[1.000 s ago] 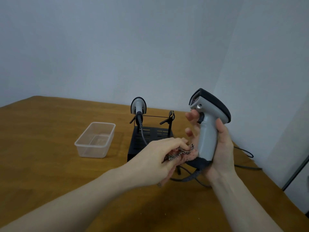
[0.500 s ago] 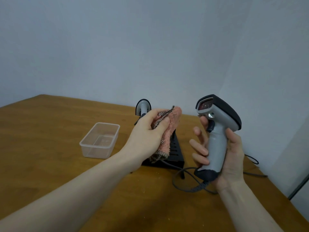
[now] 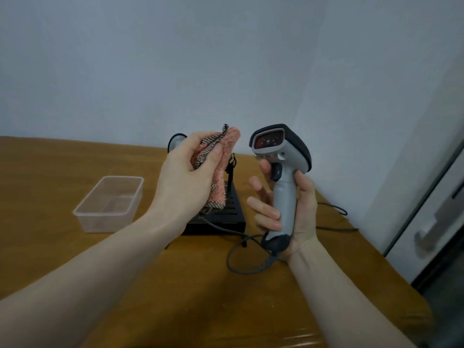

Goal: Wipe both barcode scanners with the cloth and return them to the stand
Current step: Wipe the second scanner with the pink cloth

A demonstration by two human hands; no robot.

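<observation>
1. Head view: right hand (image 3: pixel 296 209) holds scanner (image 3: pixel 281 177) upright by the grey grip, thumb behind, lower fingers wrapped, upper fingers loose near the trigger. Scan window faces the camera.
2. Left hand (image 3: pixel 185 177) pinches folded cloth (image 3: pixel 221 167), thumb across the checked side, pink pile facing the scanner. Cloth is just beside the scanner head, not touching.
3. Handling, judged: scanner is rigid plastic, looks light, top-heavy at the head; smooth grip could slip if loosened. Hold at mid-grip, as now. The window is the delicate part, so wipe it gently.
4. Cloth is soft and limp, hanging below the palm; bunch it so the pile side meets the casing.
5. Cord (image 3: pixel 241 259) trails from the scanner's base in a loop on the table (image 3: pixel 75 247); it may drag or snag when the scanner is turned.
6. Stand (image 3: pixel 226 217) sits behind the left hand; second scanner (image 3: pixel 175 141) on it, mostly hidden.
7. Clear tub (image 3: pixel 110 204) well left of the stand.
</observation>
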